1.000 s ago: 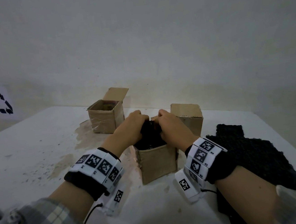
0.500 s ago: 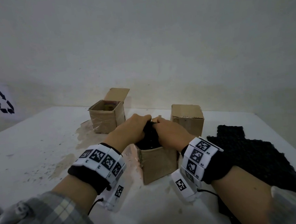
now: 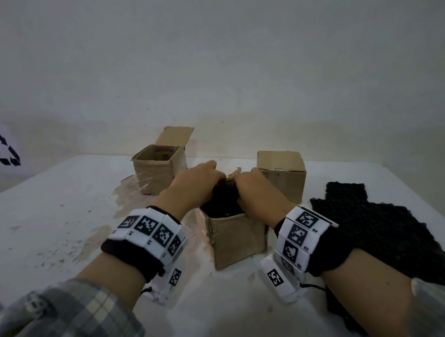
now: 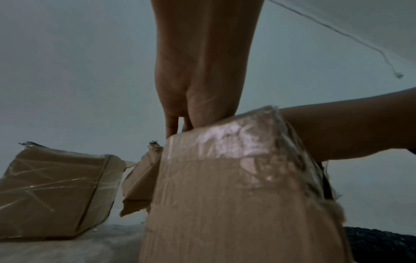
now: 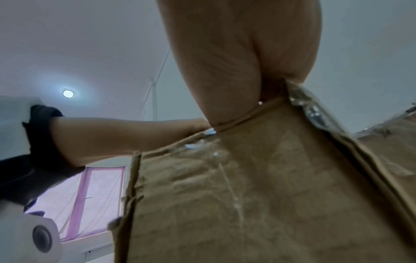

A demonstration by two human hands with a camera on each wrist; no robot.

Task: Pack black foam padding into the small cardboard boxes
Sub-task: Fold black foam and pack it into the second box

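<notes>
Black foam (image 3: 221, 205) bulging from box (image 3: 239, 238)

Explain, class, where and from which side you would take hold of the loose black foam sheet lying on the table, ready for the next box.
Probably its near-left edge, coming from above with the right hand. The black foam sheet lies flat on the table, right of the box being filled, so only an edge can be pinched. That ragged edge lies nearest the hand.
</notes>
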